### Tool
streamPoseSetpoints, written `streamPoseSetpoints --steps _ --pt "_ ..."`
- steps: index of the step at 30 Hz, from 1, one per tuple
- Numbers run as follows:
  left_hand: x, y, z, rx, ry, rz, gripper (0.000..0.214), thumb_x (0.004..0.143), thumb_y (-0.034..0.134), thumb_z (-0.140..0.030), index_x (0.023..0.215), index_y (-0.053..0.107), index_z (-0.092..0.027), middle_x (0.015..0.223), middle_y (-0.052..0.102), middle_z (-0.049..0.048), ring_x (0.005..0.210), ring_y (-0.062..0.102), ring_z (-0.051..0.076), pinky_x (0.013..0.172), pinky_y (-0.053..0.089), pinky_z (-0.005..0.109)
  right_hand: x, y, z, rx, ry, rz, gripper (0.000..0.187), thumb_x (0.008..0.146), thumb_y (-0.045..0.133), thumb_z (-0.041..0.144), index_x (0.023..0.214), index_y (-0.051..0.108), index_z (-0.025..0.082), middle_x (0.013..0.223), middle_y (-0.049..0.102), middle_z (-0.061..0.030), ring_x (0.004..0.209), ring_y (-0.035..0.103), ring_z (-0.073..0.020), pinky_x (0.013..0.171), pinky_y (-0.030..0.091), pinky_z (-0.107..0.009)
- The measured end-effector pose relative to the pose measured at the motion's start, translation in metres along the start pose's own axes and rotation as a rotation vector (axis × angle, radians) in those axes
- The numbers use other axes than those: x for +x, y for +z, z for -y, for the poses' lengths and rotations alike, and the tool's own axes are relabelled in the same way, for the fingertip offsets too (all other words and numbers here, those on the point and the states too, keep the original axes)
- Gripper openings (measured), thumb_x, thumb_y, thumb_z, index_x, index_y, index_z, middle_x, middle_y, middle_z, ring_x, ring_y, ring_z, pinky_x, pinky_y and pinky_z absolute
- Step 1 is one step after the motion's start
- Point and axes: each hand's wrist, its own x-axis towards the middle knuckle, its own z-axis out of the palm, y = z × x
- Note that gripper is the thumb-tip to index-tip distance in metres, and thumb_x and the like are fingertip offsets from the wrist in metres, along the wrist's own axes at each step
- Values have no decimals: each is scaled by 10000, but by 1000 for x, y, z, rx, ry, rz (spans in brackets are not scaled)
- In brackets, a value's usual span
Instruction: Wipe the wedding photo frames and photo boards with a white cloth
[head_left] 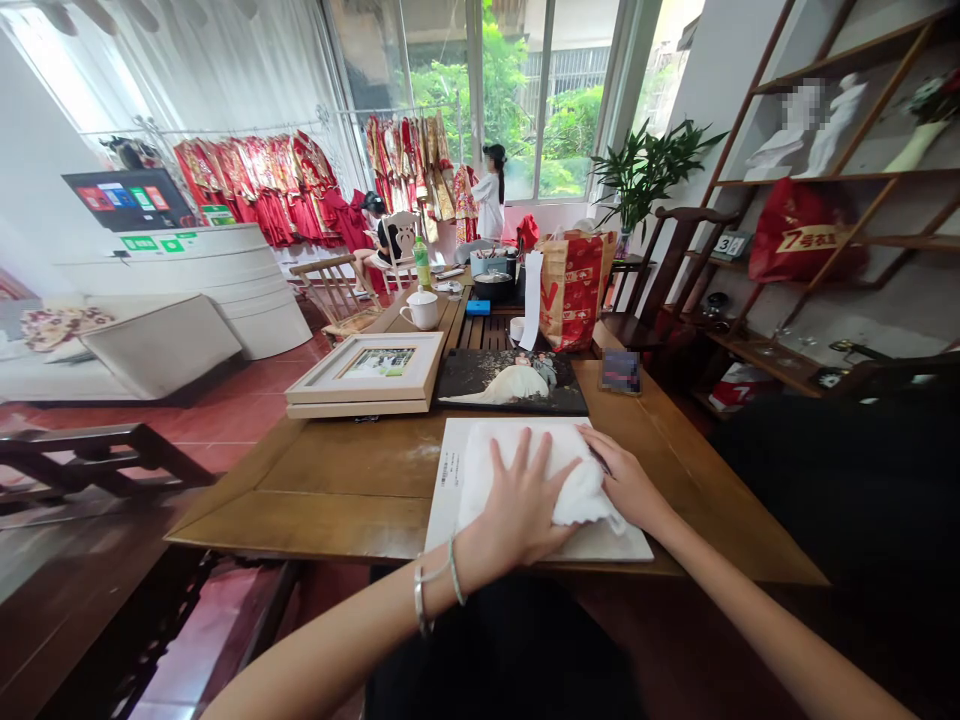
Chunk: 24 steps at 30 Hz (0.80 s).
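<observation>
A white cloth (517,455) lies over a flat white board (450,470) at the near edge of the wooden table (352,490). My left hand (525,505) lies flat on the cloth with fingers spread, pressing it down. My right hand (626,480) rests at the cloth's right side, its fingers curled on a bunched fold of the cloth. A dark photo panel (510,382) showing a white dress lies just beyond the board.
Stacked wooden picture frames (367,375) sit at the left, a phone (620,371) at the right. Farther back stand a white cup (422,310), a red paper bag (574,290) and a green bottle (422,262). Two people (491,195) are near red garments by the window. Shelves line the right wall.
</observation>
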Motion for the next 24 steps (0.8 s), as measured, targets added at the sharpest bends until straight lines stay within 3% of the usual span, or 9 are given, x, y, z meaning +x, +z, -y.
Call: streamPoseSetpoints --steps 4,7,11,17,20,24 --pt "15 -3 6 27 7 -21 587 875 384 -510 1390 354 -230 1412 348 177 1305 230 445 958 181 714 0 0 -1 16 -16 3 438 807 425 209 1213 590 194 1315 555 -107 1272 455 -261 1068 350 -469" --pt "13 -8 4 -1 24 -16 567 870 398 -481 1371 375 -217 1368 384 174 1296 238 446 967 191 699 0 1 -2 11 -23 -7 449 793 428 181 1209 593 201 1319 553 -100 1273 455 -255 1071 346 -462" --pt "-12 -12 -11 -67 49 25 610 849 421 -485 1392 330 -223 1410 335 161 1338 143 435 1001 141 690 0 0 -1 10 -9 -9 446 770 453 173 1188 604 207 1311 559 -104 1254 476 -255 1065 352 -469" --pt "-46 -14 -33 -114 91 84 767 797 436 -606 1438 239 -234 1472 241 162 1353 28 460 998 39 721 -1 2 -1 12 2 -28 362 844 445 272 1149 625 195 1298 567 -127 1243 486 -266 1053 358 -499" --pt "-34 -12 -25 -116 49 38 692 813 438 -583 1411 302 -264 1438 313 127 1343 124 433 1015 100 696 -1 3 -1 27 -8 -26 371 830 455 253 1159 622 213 1298 570 -108 1241 489 -256 1058 357 -486" --pt "3 -7 -4 -56 -27 -40 579 842 440 -542 1337 410 -244 1368 392 124 1300 231 410 1004 181 676 -1 3 -1 44 -23 -25 412 815 437 213 1191 605 233 1296 575 -85 1248 484 -242 1058 364 -450"
